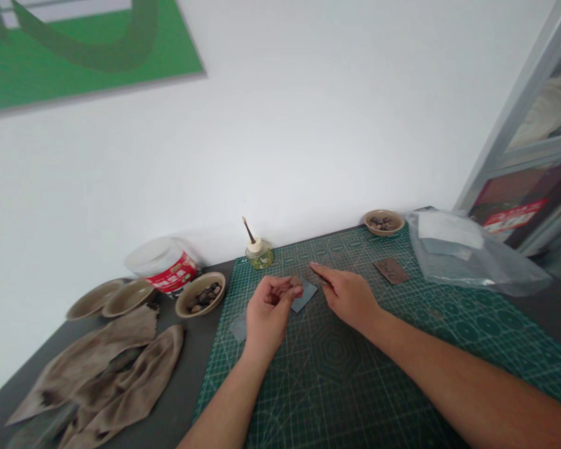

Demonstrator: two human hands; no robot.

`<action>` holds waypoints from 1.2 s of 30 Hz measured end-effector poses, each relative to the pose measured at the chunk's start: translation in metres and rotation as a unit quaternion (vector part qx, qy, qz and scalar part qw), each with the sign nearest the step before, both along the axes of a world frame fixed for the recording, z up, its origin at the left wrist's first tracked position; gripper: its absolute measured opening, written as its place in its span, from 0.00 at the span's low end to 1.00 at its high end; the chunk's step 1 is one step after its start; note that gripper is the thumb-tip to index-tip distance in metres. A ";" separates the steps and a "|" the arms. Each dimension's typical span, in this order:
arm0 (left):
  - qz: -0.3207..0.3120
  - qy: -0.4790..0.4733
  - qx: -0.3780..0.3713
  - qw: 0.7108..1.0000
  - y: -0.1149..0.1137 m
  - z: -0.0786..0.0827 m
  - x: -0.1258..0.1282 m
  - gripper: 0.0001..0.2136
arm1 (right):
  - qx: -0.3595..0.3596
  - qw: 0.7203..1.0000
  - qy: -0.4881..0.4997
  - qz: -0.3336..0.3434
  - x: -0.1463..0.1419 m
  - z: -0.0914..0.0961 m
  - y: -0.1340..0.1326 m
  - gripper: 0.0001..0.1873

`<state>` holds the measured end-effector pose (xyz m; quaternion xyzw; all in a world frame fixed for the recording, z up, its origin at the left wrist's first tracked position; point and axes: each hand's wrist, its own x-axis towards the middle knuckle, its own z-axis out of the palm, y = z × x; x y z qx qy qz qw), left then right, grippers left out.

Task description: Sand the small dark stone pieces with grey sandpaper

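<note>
My left hand is closed in a pinch, its fingertips meeting over the cutting mat; a small brownish piece shows at them, too small to name. A little to the right, my right hand has its index finger stretched forward and its other fingers curled in. A thin dark edge shows under that finger, and I cannot make out what it is. Below and between the hands, a grey-blue square of sheet lies on the green cutting mat, partly hidden by my left fingers. A brown rough-looking square lies farther right.
Bowls of pebbles stand left and back right. A small jar with a brush sits at the back. A red-labelled tub, stacked bowls and a stained cloth are left; a plastic bag is right.
</note>
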<state>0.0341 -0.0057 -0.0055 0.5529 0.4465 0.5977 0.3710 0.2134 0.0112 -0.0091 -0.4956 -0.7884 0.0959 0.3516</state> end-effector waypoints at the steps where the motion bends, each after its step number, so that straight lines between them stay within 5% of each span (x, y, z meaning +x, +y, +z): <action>1: 0.000 -0.007 -0.004 1.000 0.000 0.000 0.000 0.10 | 0.000 1.000 0.003 0.001 0.000 0.000 0.000 0.24; 11: -0.003 -0.038 -0.026 0.999 0.000 0.005 0.001 0.12 | 0.011 1.000 0.010 -0.009 0.001 0.000 0.000 0.24; 21: -0.030 0.052 -0.064 0.996 0.000 0.007 -0.001 0.15 | 0.013 0.999 0.053 -0.002 0.002 -0.001 0.000 0.27; 27: -0.040 0.140 -0.078 0.986 0.001 0.006 -0.002 0.08 | 0.048 0.992 0.078 0.086 -0.003 0.000 -0.006 0.28; 36: -0.019 0.156 -0.062 0.986 0.001 0.004 -0.003 0.04 | 0.099 0.985 -0.032 0.135 -0.010 -0.001 -0.010 0.27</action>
